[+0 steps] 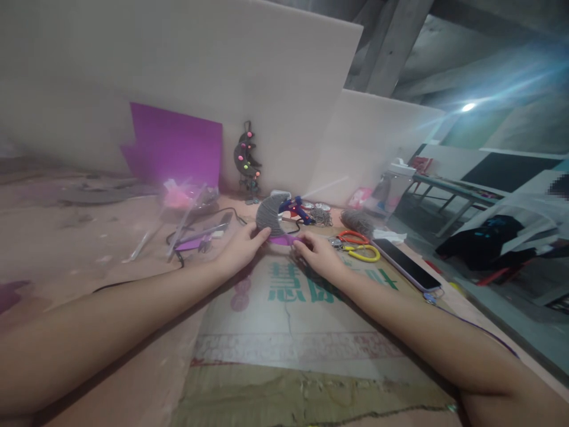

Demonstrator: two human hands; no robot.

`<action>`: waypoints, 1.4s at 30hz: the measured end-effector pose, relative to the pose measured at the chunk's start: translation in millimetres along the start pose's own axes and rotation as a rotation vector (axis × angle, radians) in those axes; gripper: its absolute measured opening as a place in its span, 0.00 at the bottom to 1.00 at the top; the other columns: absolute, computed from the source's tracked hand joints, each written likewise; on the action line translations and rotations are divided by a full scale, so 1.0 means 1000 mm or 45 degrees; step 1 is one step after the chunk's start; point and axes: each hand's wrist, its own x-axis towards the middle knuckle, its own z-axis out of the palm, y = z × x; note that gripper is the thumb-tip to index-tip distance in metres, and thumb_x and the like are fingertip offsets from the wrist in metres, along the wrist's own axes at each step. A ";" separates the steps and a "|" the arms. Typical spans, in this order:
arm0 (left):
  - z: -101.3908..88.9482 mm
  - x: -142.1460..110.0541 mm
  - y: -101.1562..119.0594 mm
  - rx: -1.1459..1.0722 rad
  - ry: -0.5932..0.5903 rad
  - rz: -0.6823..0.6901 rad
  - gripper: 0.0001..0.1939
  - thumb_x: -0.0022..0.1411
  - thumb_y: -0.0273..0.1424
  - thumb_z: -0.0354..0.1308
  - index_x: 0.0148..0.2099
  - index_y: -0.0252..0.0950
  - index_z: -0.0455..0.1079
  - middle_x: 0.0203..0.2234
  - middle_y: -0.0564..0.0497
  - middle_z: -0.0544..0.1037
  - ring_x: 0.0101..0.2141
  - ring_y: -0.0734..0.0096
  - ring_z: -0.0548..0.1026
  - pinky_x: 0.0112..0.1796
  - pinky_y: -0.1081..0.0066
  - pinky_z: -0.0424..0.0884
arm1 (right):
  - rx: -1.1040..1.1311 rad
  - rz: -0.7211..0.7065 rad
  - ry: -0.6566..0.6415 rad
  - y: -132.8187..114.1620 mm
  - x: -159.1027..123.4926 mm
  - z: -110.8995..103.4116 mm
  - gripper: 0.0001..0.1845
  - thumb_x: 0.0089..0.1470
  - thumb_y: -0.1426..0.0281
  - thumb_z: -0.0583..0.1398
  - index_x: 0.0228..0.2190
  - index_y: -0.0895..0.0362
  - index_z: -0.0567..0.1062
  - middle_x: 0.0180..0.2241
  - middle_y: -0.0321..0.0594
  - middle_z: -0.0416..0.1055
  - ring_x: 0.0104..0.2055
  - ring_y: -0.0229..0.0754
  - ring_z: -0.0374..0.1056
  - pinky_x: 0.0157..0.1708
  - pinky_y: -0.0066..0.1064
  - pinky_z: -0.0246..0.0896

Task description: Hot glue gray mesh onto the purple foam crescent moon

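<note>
Head view, nearest: printed cardboard (249, 385) lies flat between the forearms, nearer than the grey crescent (268, 218), seemingly shielding the pink tabletop (146, 367).
Grey crescent: wound with what looks like yarn, it sits at the cardboard's far end, tilted up between the hands, perhaps so that its lower rim can be watched.
Left hand (252, 244): at the crescent's lower left, thumb laid on the near face and fingers mostly hidden behind; it appears to pinch the piece, probably as a steadying hold.
Right hand (311, 249): just right of the crescent's bottom, thumb and forefinger brought together on the end of a purple strip (281, 240), likely to keep it taut or in line; the other fingers curl, and whether they touch anything I cannot tell.
Purple strip: runs along the crescent's underside, between both hands.
Orange-handled tool (353, 237) and yellow-handled tool (365, 254): right of the crescent, grips outward, seemingly for easy reach.
Phone (406, 264): farther right of the crescent, screen up and dark.
Glue gun (293, 206): just behind the crescent's right side, probably parked close for use.
Yarn ball (358, 222): right of the crescent, beyond the tools.
Decorated ornament (246, 157): behind and left of the crescent, upright against the white board (288, 77), perhaps as a pattern.
Purple sheet (178, 145): farther left of the crescent, leaning on that board.
</note>
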 end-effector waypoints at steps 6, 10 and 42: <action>0.001 -0.001 -0.002 0.029 -0.026 -0.053 0.19 0.60 0.46 0.52 0.35 0.33 0.68 0.26 0.52 0.72 0.28 0.69 0.67 0.30 0.72 0.62 | 0.004 0.026 -0.010 -0.006 0.000 -0.004 0.10 0.57 0.66 0.55 0.28 0.57 0.72 0.23 0.34 0.73 0.25 0.36 0.66 0.29 0.27 0.57; 0.001 -0.002 0.001 0.063 -0.053 -0.010 0.17 0.59 0.43 0.54 0.37 0.33 0.70 0.28 0.51 0.74 0.29 0.68 0.68 0.32 0.71 0.63 | 0.038 0.037 -0.015 -0.008 -0.001 -0.004 0.11 0.58 0.66 0.55 0.28 0.57 0.71 0.22 0.34 0.72 0.24 0.36 0.65 0.28 0.26 0.57; 0.004 -0.002 0.006 -0.115 -0.073 -0.100 0.13 0.57 0.39 0.55 0.37 0.33 0.71 0.30 0.50 0.77 0.32 0.65 0.73 0.32 0.71 0.65 | -0.282 -0.021 0.220 0.067 0.032 -0.039 0.28 0.51 0.64 0.59 0.53 0.58 0.64 0.54 0.51 0.64 0.56 0.50 0.61 0.55 0.46 0.54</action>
